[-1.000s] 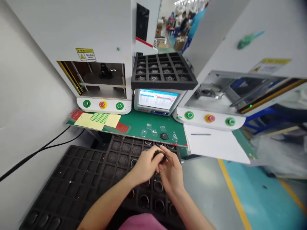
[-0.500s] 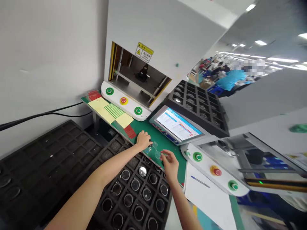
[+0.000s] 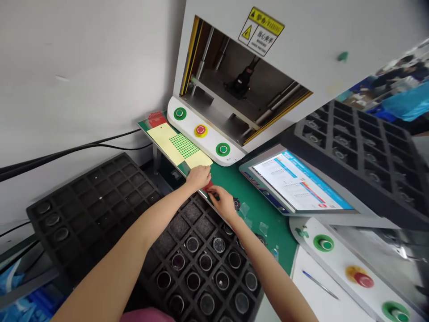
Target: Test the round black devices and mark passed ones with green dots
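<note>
My left hand [image 3: 199, 177] is closed, with its fingers curled at the front edge of the green work mat [image 3: 224, 173]. What its fingertips hold, if anything, is hidden. Just to its right, my right hand [image 3: 221, 201] pinches at red sticker strips [image 3: 209, 185], which lie between the two hands. A yellow sheet with rows of green dots [image 3: 184, 146] extends behind my left hand. Beside my right hand are a small round dark part [image 3: 236, 204] and several pieces of clear film [image 3: 244, 209].
A black foam tray [image 3: 187, 217] with several round parts lies below my arms; another black tray [image 3: 110, 188] is at left. Behind the mat stand a press machine [image 3: 214, 100] with buttons and a touchscreen [image 3: 301, 181]. A pen [image 3: 320, 285] lies on white paper at right.
Both hands have moved left along the mat edge, from the clear film to the red strips. The clear film now lies on the mat. The view has shifted closer to the machine.
</note>
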`<state>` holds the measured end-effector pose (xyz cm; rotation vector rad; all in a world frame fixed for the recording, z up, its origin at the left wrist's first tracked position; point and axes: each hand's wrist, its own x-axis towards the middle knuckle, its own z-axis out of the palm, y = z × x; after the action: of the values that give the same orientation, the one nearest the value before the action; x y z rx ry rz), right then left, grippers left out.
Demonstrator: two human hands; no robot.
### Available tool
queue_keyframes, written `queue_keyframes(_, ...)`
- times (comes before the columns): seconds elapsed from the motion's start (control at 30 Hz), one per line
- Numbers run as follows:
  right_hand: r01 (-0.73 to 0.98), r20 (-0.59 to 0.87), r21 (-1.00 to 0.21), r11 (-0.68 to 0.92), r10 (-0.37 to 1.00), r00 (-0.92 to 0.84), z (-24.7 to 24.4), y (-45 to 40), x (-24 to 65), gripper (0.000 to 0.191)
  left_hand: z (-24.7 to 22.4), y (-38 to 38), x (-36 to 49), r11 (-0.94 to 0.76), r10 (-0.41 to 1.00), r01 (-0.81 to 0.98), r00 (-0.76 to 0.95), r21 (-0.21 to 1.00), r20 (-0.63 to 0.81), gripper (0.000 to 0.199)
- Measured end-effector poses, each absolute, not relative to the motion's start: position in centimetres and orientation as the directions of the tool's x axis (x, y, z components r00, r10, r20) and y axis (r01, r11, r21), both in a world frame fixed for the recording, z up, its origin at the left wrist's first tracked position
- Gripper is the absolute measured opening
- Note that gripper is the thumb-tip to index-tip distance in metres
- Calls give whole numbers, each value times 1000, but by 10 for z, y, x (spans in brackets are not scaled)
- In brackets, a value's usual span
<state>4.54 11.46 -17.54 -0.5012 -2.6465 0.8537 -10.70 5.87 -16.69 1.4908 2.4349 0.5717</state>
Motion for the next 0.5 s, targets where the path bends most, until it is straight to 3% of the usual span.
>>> queue_keyframes(0.33, 253, 67, -385, 887, 300, -951, -163, 115, 39, 19, -169, 62, -108, 390, 893, 806, -449, 445, 30, 23)
queue_keyframes(0.5, 222, -13, -345, 912, 232, -973, -150, 121, 29, 23, -170, 66, -110, 384, 895, 810, -444, 443, 36, 21)
